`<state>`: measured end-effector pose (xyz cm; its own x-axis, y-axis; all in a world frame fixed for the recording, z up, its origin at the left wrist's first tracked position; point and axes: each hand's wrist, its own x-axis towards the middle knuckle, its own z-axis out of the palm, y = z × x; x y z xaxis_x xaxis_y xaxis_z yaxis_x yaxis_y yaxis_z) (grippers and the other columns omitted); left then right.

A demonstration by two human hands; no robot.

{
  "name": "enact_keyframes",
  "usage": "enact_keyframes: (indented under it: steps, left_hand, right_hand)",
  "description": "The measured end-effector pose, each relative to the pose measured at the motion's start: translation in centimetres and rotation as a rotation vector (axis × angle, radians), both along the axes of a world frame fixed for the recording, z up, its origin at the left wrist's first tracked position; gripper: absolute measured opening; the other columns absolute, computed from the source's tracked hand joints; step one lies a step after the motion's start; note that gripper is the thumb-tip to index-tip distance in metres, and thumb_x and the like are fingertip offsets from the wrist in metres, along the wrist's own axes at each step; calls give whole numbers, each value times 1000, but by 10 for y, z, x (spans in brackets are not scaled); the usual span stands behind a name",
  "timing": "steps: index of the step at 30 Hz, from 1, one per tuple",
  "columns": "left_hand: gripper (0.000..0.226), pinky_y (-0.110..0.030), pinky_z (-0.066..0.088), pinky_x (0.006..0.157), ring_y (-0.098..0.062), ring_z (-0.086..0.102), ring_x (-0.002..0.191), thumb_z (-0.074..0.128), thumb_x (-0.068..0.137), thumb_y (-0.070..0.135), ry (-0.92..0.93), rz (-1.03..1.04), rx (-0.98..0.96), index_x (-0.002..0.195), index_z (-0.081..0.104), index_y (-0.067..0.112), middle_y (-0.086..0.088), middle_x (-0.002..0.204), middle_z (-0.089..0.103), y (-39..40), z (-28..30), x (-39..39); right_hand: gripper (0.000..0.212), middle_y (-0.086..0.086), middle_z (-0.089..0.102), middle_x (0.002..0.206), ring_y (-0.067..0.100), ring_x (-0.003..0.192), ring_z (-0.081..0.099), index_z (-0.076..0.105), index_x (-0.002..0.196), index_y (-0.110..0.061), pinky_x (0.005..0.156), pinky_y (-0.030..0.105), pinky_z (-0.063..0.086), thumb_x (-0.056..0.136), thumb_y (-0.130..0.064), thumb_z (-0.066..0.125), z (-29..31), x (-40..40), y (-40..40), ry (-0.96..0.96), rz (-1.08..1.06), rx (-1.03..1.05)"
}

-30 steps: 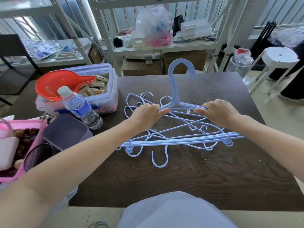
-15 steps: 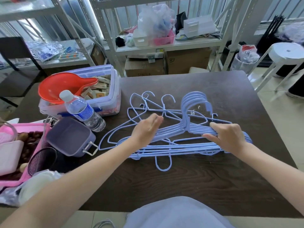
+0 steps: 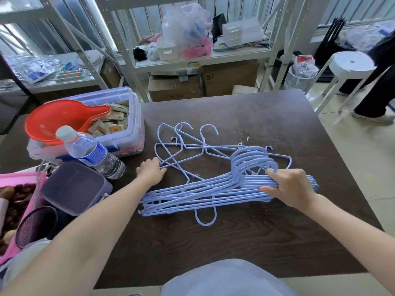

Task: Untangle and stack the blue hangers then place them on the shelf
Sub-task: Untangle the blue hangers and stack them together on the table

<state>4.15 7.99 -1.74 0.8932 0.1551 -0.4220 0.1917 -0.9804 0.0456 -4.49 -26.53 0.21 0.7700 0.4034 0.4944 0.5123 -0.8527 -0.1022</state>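
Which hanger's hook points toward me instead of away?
The hanger under the stack, whose hook sticks out past the stack's near edge. All other hooks point toward the table's far side.

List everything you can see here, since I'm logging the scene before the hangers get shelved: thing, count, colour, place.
stacked hangers: one bundle, blue, table centre
loose hangers: several, blue, tangled behind the stack
table: one, dark brown wood
water bottle: one, clear with blue label, table left
scoop: one, red, on the storage bin
storage bin: one, clear, full of packets, far left
lidded box: one, purple-grey, near left
mesh cup: one, black, left edge
shelving: white metal, cluttered, behind the table
cardboard boxes: two, brown, under the shelf
stool: one, white, right
left hand: grips loose hanger wires
right hand: holds the stack
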Motion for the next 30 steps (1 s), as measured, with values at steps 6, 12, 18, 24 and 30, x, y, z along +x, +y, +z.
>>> enact_keyframes:
  steps: [6, 12, 18, 24, 30]
  left_hand:
    - [27, -36, 46, 72, -26, 57, 83, 53, 90, 42, -158, 25, -330, 88, 47, 15, -9, 94, 64, -4, 10, -5]
    - [29, -25, 35, 52, -31, 62, 64, 57, 88, 36, -658, -199, -214, 91, 57, 7, -12, 73, 68, -10, 38, -9]
    - [22, -23, 42, 49, -28, 59, 47, 71, 79, 25, -863, -380, -258, 75, 64, 5, -13, 60, 67, -17, 57, -5]
    - [19, -20, 40, 48, -24, 57, 44, 75, 74, 21, -948, -392, -306, 72, 64, 6, -10, 57, 66, -22, 64, -19]
    - [20, -22, 39, 50, -26, 58, 50, 71, 79, 24, -875, -269, -321, 74, 64, 6, -11, 60, 66, -18, 54, -22]
  right_hand:
    - [82, 3, 66, 46, 13, 34, 60, 68, 61, -4, 35, 13, 44, 92, -61, 18, -2, 3, -1, 19, 11, 61]
    - [83, 1, 61, 40, 13, 30, 56, 67, 56, -4, 33, 11, 39, 92, -61, 18, 3, -3, 0, -40, -3, 51]
    - [79, 1, 56, 36, 16, 30, 54, 61, 46, -7, 35, 19, 40, 93, -58, 23, 3, -18, -5, -83, 55, 64]
    - [73, 1, 59, 40, 14, 31, 54, 62, 50, -7, 36, 15, 40, 96, -47, 22, 5, -33, -9, -67, 86, 68]
    - [67, 1, 60, 45, 16, 36, 56, 60, 59, -10, 46, 19, 39, 93, -56, 25, -4, -34, -13, -71, 122, 71]
